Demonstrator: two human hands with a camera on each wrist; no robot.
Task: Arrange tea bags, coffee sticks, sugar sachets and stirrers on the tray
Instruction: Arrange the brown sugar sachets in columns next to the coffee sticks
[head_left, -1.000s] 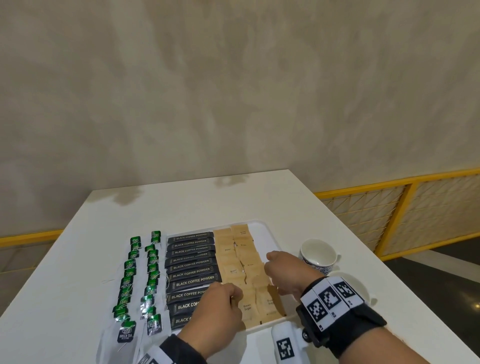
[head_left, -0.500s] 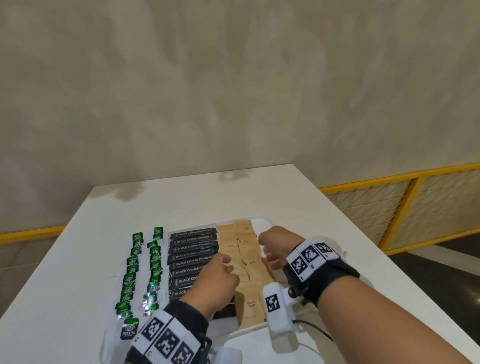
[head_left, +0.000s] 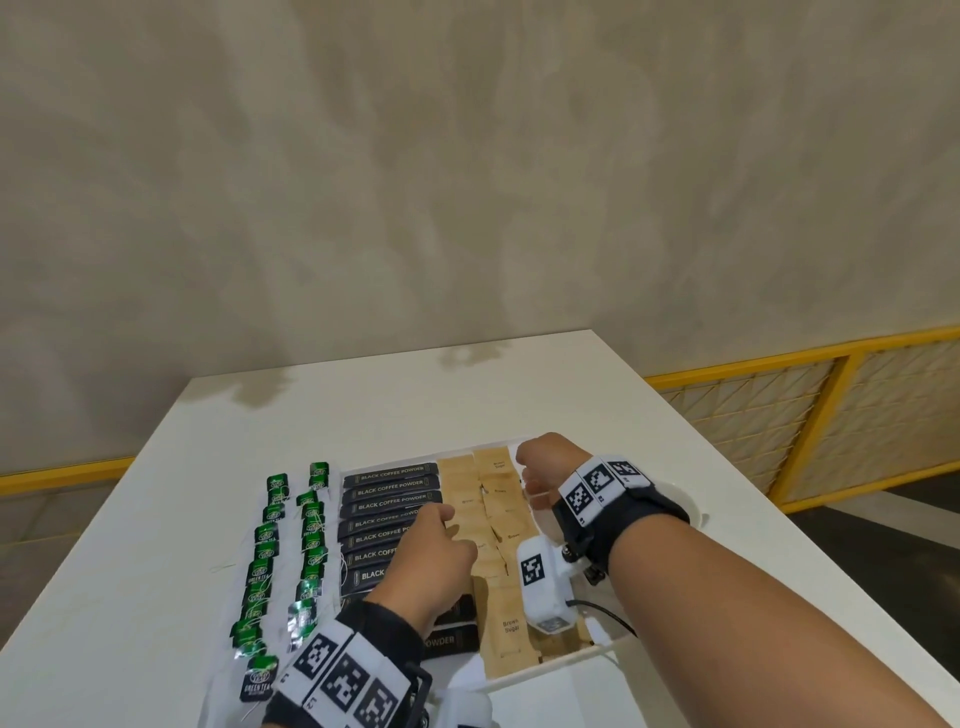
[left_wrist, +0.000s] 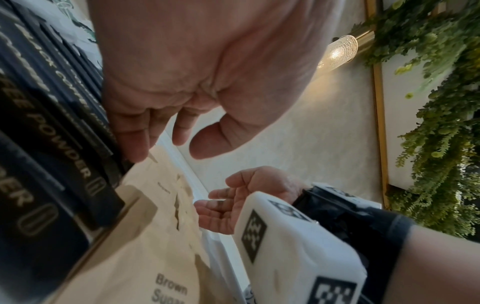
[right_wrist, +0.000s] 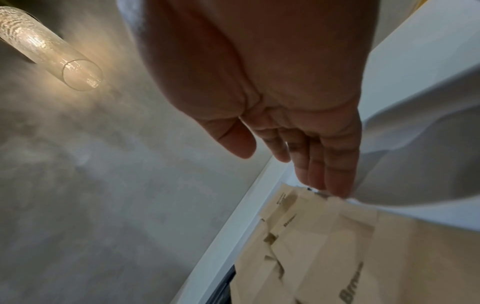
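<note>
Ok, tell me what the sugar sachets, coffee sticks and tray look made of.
Sugar sachets: matte brown kraft-type paper, creased, with printed text.
Coffee sticks: black film with a slight sheen, probably plastic or foil laminate.
Tray: smooth white with a raised rim; plastic or melamine, cannot tell which.

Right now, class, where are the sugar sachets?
In the head view, the sugar sachets lie on the tray, right of the coffee sticks, between both hands.

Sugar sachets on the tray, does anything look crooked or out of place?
Yes. The brown sugar sachets overlap unevenly, several tilted, unlike the straight coffee sticks beside them. The tea bags lie off the tray, on the table.
</note>
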